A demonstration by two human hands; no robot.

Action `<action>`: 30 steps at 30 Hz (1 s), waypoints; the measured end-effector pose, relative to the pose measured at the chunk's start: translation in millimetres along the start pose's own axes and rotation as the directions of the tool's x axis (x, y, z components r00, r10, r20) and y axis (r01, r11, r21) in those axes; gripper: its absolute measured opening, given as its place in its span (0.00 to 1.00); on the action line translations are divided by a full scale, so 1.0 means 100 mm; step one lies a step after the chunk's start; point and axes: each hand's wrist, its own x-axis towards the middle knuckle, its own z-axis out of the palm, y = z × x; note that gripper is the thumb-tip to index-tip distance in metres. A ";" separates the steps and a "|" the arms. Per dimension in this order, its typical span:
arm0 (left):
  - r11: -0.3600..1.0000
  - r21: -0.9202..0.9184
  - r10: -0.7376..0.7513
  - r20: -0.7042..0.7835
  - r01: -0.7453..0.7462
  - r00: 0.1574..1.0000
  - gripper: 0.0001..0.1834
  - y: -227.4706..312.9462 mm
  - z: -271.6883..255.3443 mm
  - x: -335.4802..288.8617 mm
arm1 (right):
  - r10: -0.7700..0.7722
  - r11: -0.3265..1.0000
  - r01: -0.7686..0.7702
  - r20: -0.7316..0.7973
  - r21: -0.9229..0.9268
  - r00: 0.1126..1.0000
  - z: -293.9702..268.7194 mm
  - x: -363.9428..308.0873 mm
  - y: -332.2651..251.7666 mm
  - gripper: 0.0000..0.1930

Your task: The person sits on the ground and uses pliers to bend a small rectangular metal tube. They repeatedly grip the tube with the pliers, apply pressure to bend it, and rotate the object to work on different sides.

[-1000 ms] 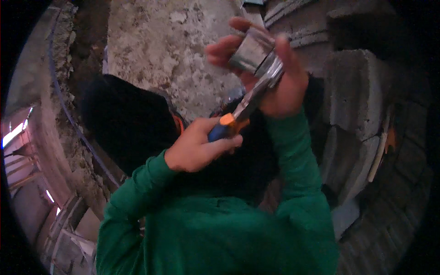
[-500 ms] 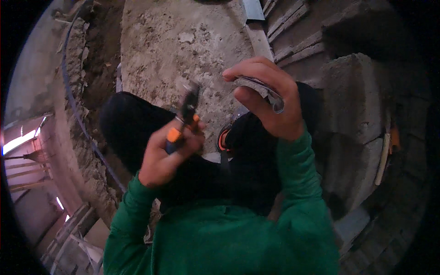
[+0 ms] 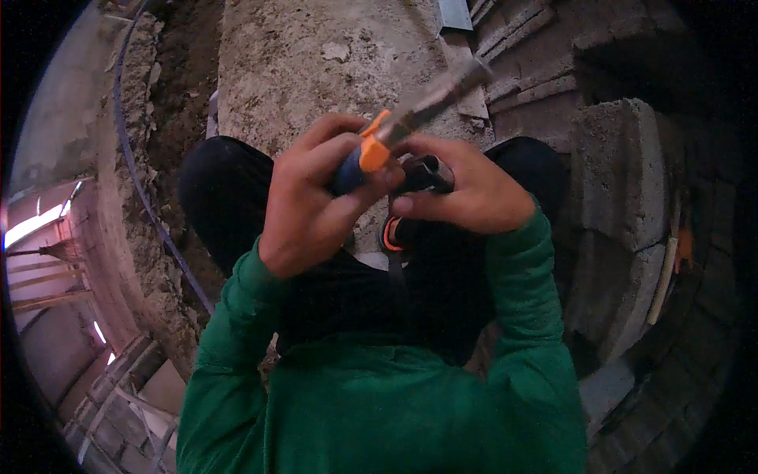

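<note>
My left hand [image 3: 316, 186] is wrapped around a hand tool with a blue-and-orange handle [image 3: 374, 150]. Its long metal head points up and to the right; the far end is blurred, so the exact kind is unclear. Close beside it, my right hand [image 3: 478, 186] curls its fingers and thumb around a dark, shiny, bent thin piece [image 3: 430, 174] with a hollow-looking end. The tool passes in front of the right fingers; whether it touches the bent piece I cannot tell. Both hands are held above my lap, between my knees.
Rough concrete ground [image 3: 292, 71] lies ahead, with a grey metal profile [image 3: 455, 14] at its far end. A concrete block [image 3: 608, 170] and stacked slabs stand at right. A dark hose [image 3: 126, 142] runs along the left; a broom [image 3: 61, 250] is farther left.
My left hand has moved up and right, bringing the tool close to my right hand, its head now tilted rightward. My right hand has lowered slightly and closed further around the bent piece.
</note>
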 end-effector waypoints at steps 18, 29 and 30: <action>0.399 -0.669 -0.395 0.492 0.627 0.776 0.18 0.25 -0.31 -0.48 | 0.284 0.647 0.022 -0.268 0.762 0.921 -0.20 -0.07 0.18 0.11; 0.175 -0.658 -0.338 0.659 0.733 0.672 0.18 0.48 -0.23 -0.56 | 0.330 0.694 0.005 -0.325 0.720 0.886 -0.15 -0.04 0.14 0.10; 0.196 -0.660 -0.357 0.641 0.726 0.679 0.18 0.49 -0.22 -0.56 | 0.309 0.696 0.012 -0.314 0.718 0.898 -0.16 -0.05 0.17 0.10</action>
